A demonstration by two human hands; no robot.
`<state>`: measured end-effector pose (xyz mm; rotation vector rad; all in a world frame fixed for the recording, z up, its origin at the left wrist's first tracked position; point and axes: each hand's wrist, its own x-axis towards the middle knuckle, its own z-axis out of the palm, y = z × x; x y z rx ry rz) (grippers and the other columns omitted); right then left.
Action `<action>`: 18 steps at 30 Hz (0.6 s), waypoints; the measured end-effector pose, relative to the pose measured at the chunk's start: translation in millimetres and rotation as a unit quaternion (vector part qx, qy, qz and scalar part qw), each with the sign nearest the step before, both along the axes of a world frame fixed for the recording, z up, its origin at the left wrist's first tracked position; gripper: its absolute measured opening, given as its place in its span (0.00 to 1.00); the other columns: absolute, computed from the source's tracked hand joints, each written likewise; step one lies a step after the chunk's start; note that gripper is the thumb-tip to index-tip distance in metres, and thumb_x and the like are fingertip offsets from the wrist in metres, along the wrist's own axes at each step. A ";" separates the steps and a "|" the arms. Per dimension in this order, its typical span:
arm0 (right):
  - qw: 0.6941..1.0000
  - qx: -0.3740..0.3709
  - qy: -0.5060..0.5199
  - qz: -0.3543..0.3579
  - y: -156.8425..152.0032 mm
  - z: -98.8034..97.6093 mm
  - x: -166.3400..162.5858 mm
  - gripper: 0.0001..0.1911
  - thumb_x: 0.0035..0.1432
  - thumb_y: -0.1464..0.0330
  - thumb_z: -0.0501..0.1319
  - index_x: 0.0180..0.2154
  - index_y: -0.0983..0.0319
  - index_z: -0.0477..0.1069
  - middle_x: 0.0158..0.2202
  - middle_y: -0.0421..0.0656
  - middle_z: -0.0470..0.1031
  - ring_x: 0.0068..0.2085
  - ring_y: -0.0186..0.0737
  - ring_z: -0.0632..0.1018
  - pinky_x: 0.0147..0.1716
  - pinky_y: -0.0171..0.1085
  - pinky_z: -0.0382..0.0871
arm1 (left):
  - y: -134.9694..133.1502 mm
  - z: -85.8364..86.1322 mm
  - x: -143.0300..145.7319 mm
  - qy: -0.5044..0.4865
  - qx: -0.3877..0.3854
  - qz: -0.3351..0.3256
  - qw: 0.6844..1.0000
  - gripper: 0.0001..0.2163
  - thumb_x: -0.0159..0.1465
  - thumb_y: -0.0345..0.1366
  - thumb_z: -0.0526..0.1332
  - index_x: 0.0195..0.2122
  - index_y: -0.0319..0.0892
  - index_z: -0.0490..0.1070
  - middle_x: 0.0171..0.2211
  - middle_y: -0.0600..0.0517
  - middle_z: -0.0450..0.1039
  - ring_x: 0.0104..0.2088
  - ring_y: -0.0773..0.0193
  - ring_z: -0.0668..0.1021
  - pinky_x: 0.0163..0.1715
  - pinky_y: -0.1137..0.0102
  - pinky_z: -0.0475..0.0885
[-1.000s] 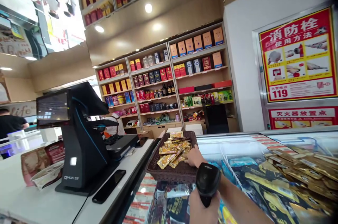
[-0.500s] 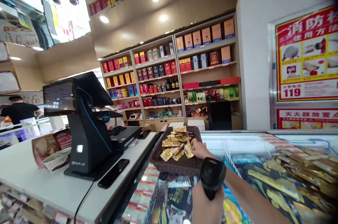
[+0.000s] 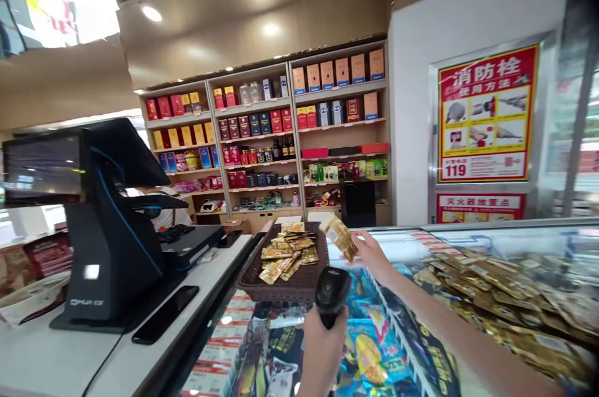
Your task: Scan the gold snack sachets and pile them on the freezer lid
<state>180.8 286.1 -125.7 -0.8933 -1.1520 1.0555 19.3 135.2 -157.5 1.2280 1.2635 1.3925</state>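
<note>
My left hand (image 3: 322, 347) is closed around the handle of a black barcode scanner (image 3: 332, 289), whose head points away from me. Between the fingertips of my right hand (image 3: 372, 253) is a small gold packet (image 3: 341, 237), raised above the right rim of a dark brown woven basket (image 3: 276, 292). A white printed label shows on the packet. Several similar gold packets (image 3: 287, 251) lie loosely heaped in the basket. The scanner is in front of the basket, apart from the raised packet.
A black checkout terminal (image 3: 112, 228) and a phone (image 3: 166, 314) stand on the white counter (image 3: 116, 353) at left. Beneath my hands is a glass-topped case with blue bags (image 3: 369, 347); many gold-brown packages (image 3: 505, 291) lie at right. Shelves of boxes (image 3: 262, 125) line the back wall.
My right hand has lifted a gold packet out of the basket, up and to the right. My left hand still grips the scanner. The view has turned right.
</note>
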 end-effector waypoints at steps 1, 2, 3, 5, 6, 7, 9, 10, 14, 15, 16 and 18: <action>0.998 -0.043 0.040 0.002 -18.2 -6.9 10.4 0.20 0.54 0.51 0.66 0.40 0.56 0.66 0.26 0.39 0.75 0.25 0.41 0.78 0.21 0.36 0.70 | -0.6 2.2 0.6 -0.002 0.003 0.003 1.000 0.18 0.53 0.52 0.70 0.26 0.45 0.67 0.12 0.61 0.60 0.11 0.68 0.64 0.13 0.71 0.60; 0.995 -0.071 0.074 -0.002 -35.8 -15.2 19.6 0.22 0.52 0.51 0.68 0.39 0.56 0.65 0.24 0.37 0.73 0.21 0.39 0.76 0.18 0.34 0.67 | -1.4 4.3 1.2 -0.005 0.007 0.011 1.000 0.19 0.52 0.53 0.70 0.25 0.46 0.66 0.12 0.61 0.60 0.10 0.68 0.64 0.13 0.71 0.59; 0.991 -0.083 0.103 -0.007 -51.9 -24.5 27.7 0.23 0.49 0.53 0.71 0.39 0.56 0.65 0.23 0.37 0.73 0.21 0.38 0.76 0.18 0.33 0.68 | -2.4 5.9 1.7 -0.006 0.016 0.007 1.000 0.18 0.53 0.52 0.70 0.25 0.46 0.66 0.12 0.60 0.60 0.11 0.67 0.64 0.13 0.71 0.60; 0.988 -0.085 0.124 -0.019 -76.9 -44.2 41.1 0.24 0.43 0.58 0.75 0.38 0.57 0.67 0.25 0.39 0.77 0.25 0.40 0.79 0.23 0.34 0.72 | -4.9 7.7 2.9 -0.001 0.024 -0.002 1.000 0.18 0.52 0.51 0.70 0.23 0.46 0.66 0.11 0.60 0.61 0.11 0.66 0.65 0.14 0.70 0.60; 0.990 -0.086 0.112 -0.027 -84.9 -53.8 46.7 0.24 0.41 0.60 0.76 0.38 0.58 0.69 0.27 0.40 0.78 0.27 0.41 0.80 0.25 0.35 0.74 | -6.2 7.8 3.5 -0.001 0.029 -0.019 0.999 0.17 0.53 0.50 0.69 0.23 0.46 0.66 0.11 0.59 0.61 0.12 0.65 0.66 0.15 0.70 0.62; 0.992 -0.091 0.085 -0.037 -89.8 -62.8 51.8 0.24 0.40 0.60 0.76 0.38 0.58 0.71 0.29 0.42 0.80 0.28 0.41 0.80 0.25 0.36 0.74 | -7.3 7.5 4.2 0.002 0.031 -0.030 0.999 0.16 0.54 0.50 0.69 0.23 0.46 0.65 0.11 0.59 0.61 0.12 0.65 0.66 0.15 0.70 0.62; 0.993 -0.100 0.008 -0.068 -91.6 -77.5 61.0 0.22 0.39 0.57 0.75 0.36 0.59 0.75 0.28 0.42 0.80 0.25 0.41 0.77 0.21 0.36 0.69 | -8.6 5.7 5.9 0.007 0.028 -0.044 0.999 0.16 0.55 0.49 0.69 0.23 0.46 0.65 0.11 0.59 0.61 0.13 0.65 0.66 0.16 0.70 0.62; 0.991 -0.094 -0.029 -0.090 -89.7 -82.8 65.0 0.21 0.40 0.55 0.74 0.33 0.60 0.76 0.26 0.42 0.79 0.24 0.41 0.76 0.21 0.37 0.68 | -8.6 4.3 6.6 0.010 0.024 -0.044 0.999 0.16 0.55 0.50 0.68 0.23 0.46 0.65 0.11 0.59 0.61 0.12 0.65 0.66 0.16 0.70 0.62; 0.982 -0.016 -0.098 -0.164 -81.6 -89.3 76.5 0.20 0.42 0.50 0.71 0.27 0.60 0.77 0.27 0.44 0.78 0.32 0.48 0.79 0.30 0.41 0.75 | -6.1 0.0 7.6 0.030 0.021 -0.043 0.998 0.18 0.55 0.52 0.68 0.22 0.46 0.65 0.11 0.58 0.62 0.12 0.66 0.66 0.16 0.71 0.61; 0.982 -0.007 -0.094 -0.166 -82.0 -87.8 77.7 0.21 0.42 0.49 0.71 0.28 0.60 0.77 0.28 0.44 0.78 0.32 0.48 0.78 0.32 0.43 0.76 | -5.5 0.1 7.1 0.034 0.022 -0.045 0.998 0.19 0.55 0.53 0.68 0.22 0.46 0.65 0.11 0.58 0.62 0.12 0.66 0.66 0.16 0.71 0.60; 0.983 -0.003 -0.082 -0.162 -83.5 -85.4 78.2 0.23 0.42 0.48 0.71 0.29 0.60 0.77 0.27 0.43 0.77 0.32 0.47 0.78 0.31 0.44 0.78 | -5.0 0.7 6.5 0.035 0.022 -0.046 0.998 0.20 0.54 0.54 0.68 0.21 0.45 0.65 0.11 0.58 0.62 0.12 0.66 0.66 0.16 0.71 0.60; 0.988 -0.004 -0.034 -0.150 -88.0 -79.4 77.0 0.26 0.40 0.45 0.72 0.27 0.60 0.74 0.23 0.39 0.71 0.28 0.43 0.75 0.30 0.47 0.80 | -4.4 3.0 4.9 0.033 0.019 -0.051 0.998 0.21 0.54 0.55 0.69 0.21 0.45 0.65 0.12 0.57 0.62 0.13 0.66 0.66 0.16 0.71 0.60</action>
